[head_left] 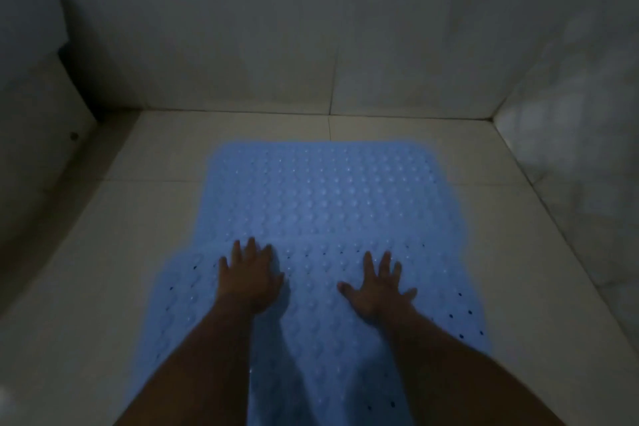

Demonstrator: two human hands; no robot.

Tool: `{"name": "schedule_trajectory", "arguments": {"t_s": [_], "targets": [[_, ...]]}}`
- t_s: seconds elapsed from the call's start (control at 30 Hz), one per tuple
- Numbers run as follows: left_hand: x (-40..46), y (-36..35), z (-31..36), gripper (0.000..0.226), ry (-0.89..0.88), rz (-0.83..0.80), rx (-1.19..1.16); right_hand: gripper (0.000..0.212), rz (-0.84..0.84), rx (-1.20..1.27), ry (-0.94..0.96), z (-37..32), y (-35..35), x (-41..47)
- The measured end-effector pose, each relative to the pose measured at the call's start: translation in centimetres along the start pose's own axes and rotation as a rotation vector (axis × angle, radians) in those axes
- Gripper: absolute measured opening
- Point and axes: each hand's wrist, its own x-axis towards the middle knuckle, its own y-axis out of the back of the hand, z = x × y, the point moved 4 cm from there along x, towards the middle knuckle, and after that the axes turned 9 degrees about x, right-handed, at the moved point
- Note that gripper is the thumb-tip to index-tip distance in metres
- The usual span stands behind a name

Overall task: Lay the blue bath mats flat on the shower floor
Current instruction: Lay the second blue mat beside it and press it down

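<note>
Item: near blue mat (311, 322), overlapping far mat (325, 190) toward the floor's back edge; your left hand (250, 278) and right hand (378, 290) press it, fingers spread.

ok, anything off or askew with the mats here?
Nothing damaged or spilled. Both hands, left and right, press flat on the near mat. Its far edge overlaps the far mat, and the near mat sits offset to the left, so the side edges don't line up.
</note>
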Motion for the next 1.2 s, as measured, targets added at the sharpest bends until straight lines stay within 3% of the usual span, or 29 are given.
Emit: {"name": "schedule_trajectory", "arguments": {"t_s": [0.07,0.23,0.4,0.67,1.2], "targets": [[-1.8,-4.3,1.0,0.088,-0.026,-0.082,-0.065,0.105,0.032,0.022,0.008,1.7,-2.9,-0.9],[-7.4,-10.4,2.8,0.094,-0.046,0.131,-0.143,0.103,0.287,0.013,0.033,6.0,-6.2,-6.1],[-7.9,-11.7,3.2,0.093,-0.02,0.228,-0.073,0.104,0.344,0.008,-0.013,7.0,-7.1,-6.4],[-6.2,-11.3,4.1,0.093,-0.024,0.269,-0.053,0.103,0.404,-0.027,0.016,6.8,-5.6,-5.0],[-6.1,-11.0,5.0,0.095,0.008,0.278,-0.029,0.103,0.321,-0.048,0.006,6.9,-5.2,-4.2]]}}
